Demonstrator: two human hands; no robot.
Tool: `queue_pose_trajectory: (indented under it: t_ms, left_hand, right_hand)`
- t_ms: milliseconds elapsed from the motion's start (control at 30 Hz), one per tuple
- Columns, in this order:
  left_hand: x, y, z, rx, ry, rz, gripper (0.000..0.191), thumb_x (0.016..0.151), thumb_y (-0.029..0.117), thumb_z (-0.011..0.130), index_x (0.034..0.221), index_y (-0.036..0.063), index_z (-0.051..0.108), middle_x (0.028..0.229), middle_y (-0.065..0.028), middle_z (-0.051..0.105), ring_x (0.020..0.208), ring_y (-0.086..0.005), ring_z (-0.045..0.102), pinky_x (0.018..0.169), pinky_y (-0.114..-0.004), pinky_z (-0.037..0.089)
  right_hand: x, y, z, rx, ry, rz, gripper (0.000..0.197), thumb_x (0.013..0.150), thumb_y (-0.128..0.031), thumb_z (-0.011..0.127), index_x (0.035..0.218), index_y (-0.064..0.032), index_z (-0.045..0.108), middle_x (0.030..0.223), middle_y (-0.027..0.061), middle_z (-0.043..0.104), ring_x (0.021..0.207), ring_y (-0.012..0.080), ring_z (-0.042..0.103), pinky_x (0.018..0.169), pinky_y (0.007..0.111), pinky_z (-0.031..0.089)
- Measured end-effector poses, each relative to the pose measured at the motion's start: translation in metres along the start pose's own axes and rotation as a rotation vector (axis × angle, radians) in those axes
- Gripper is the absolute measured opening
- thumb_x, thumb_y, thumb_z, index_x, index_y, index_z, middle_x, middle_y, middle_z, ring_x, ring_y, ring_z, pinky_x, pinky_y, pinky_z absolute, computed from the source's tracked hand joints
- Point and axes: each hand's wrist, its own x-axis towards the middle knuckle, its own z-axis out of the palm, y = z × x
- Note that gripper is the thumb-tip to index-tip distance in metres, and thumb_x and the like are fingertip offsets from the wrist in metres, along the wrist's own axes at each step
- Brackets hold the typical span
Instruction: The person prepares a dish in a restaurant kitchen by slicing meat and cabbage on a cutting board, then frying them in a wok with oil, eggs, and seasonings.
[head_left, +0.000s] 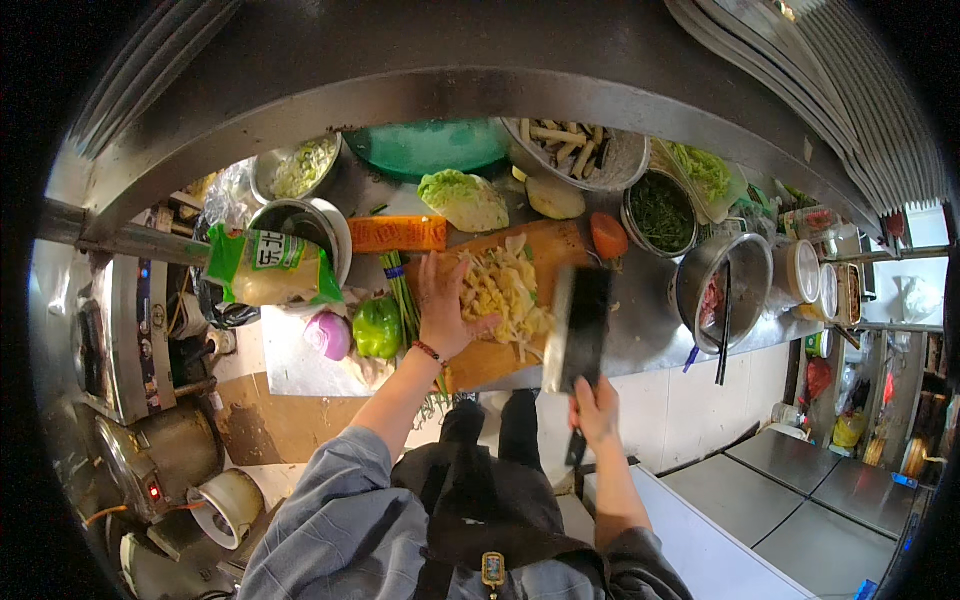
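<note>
A heap of chopped pale-yellow cabbage lies on a wooden cutting board. My left hand rests against the heap's left side, fingers spread and thumb along its near edge; it grips nothing. My right hand is shut on the handle of a cleaver, whose broad blade is blurred and stands at the board's right edge, beside the cabbage. Left of my left hand are a green bell pepper, a bundle of green stalks with a blue band, and a purple onion.
Behind the board sit a cabbage half, an orange box and a cut carrot piece. At right stand a bowl of dark greens and a metal bowl with meat and chopsticks. A steel shelf overhangs the back.
</note>
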Motion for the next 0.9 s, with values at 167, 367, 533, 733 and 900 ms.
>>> queue_pose_trajectory:
  t_ms: [167, 367, 533, 733, 900]
  left_hand:
    - [0.020, 0.012, 0.018, 0.055, -0.238, 0.227, 0.081, 0.072, 0.062, 0.059, 0.138, 0.0260, 0.029, 0.142, -0.0184, 0.019, 0.130, -0.0417, 0.017, 0.101, -0.056, 0.023]
    - [0.060, 0.004, 0.025, -0.035, -0.211, 0.279, 0.072, 0.075, 0.058, 0.055, 0.131, 0.0141, 0.041, 0.138, -0.0149, 0.032, 0.127, -0.0344, 0.029, 0.101, -0.046, 0.029]
    - [0.028, 0.009, 0.016, -0.113, -0.349, 0.418, 0.078, 0.070, 0.054, 0.063, 0.132, 0.0136, 0.040, 0.138, -0.0148, 0.033, 0.129, -0.0339, 0.027, 0.103, -0.048, 0.024]
    - [-0.009, 0.014, -0.001, 0.041, 0.019, 0.046, 0.092, 0.057, 0.057, 0.073, 0.135, 0.0243, 0.037, 0.140, -0.0248, 0.020, 0.128, -0.0476, 0.018, 0.103, -0.056, 0.018]
    - [-0.002, 0.027, 0.019, -0.060, 0.011, 0.177, 0.086, 0.056, 0.062, 0.070, 0.130, 0.0272, 0.045, 0.140, -0.0175, 0.026, 0.124, -0.0485, 0.025, 0.102, -0.057, 0.019]
  right_hand:
    - [-0.011, 0.086, -0.010, 0.170, 0.038, 0.126, 0.012, 0.087, -0.012, 0.056, 0.088, -0.0046, 0.047, 0.055, 0.0019, 0.045, 0.036, 0.0108, 0.039, 0.033, 0.026, 0.034]
    - [0.012, 0.054, 0.051, 0.278, -0.015, 0.139, 0.017, 0.088, -0.017, 0.056, 0.083, -0.0055, 0.045, 0.055, 0.0041, 0.045, 0.038, 0.0121, 0.039, 0.037, 0.028, 0.036]
    - [0.028, 0.039, 0.058, 0.219, -0.049, 0.082, 0.017, 0.088, -0.017, 0.057, 0.082, -0.0050, 0.046, 0.056, 0.0036, 0.046, 0.037, 0.0119, 0.040, 0.035, 0.027, 0.034]
    - [0.022, 0.033, 0.052, 0.180, -0.098, 0.088, 0.017, 0.087, -0.016, 0.056, 0.081, -0.0039, 0.045, 0.056, 0.0043, 0.046, 0.038, 0.0122, 0.043, 0.037, 0.028, 0.038]
    - [0.028, 0.025, 0.087, 0.165, -0.152, 0.074, 0.013, 0.087, -0.010, 0.053, 0.088, -0.0035, 0.041, 0.056, 0.0058, 0.046, 0.039, 0.0138, 0.044, 0.039, 0.029, 0.040]
